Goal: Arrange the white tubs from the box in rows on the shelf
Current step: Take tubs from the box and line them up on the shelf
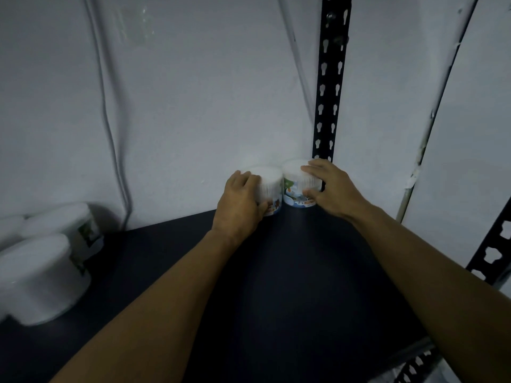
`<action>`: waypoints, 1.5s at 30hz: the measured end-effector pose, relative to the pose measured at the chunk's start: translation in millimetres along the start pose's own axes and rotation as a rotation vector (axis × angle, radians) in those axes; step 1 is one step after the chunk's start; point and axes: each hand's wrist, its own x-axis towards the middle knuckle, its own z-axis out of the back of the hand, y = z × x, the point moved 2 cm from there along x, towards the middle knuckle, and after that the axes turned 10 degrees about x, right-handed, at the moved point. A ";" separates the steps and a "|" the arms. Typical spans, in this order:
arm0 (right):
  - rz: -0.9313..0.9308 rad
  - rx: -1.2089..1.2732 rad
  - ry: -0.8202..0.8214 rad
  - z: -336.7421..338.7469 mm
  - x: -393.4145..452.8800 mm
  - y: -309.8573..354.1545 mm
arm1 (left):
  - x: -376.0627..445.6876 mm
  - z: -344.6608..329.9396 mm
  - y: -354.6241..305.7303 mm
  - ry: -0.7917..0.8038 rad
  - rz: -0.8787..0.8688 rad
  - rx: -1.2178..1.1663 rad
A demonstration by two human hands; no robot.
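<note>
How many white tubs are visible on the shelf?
4 clear: left tub and right tub at the back corner, each gripped; two at left. A blurred one may sit behind.

i count 2 white tubs at the back corner of the shelf point(290, 272), touching each other: 1 point(272, 186) under my left hand point(240, 203) and 1 point(297, 179) under my right hand point(329, 189). far left, 3 more white tubs: 1 in front point(38, 277), 1 behind it point(69, 225), and 1 at the edge point(9, 229), only partly seen. 2 black slotted uprights: 1 at the corner point(330, 78), 1 on the right point(495, 244).
</note>
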 end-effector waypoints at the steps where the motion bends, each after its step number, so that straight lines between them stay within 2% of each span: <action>1: 0.005 0.007 0.000 -0.4 1.3 -1.6 | 1.0 -1.2 -0.1 -0.004 -0.001 0.004; 8: 0.032 0.057 -0.014 -3.8 5.1 -7.7 | 4.4 -2.2 -0.2 -0.034 -0.018 0.028; 45: 0.048 -0.055 0.100 2.4 17.4 -12.9 | 12.8 -12.5 7.9 -0.054 -0.067 -0.042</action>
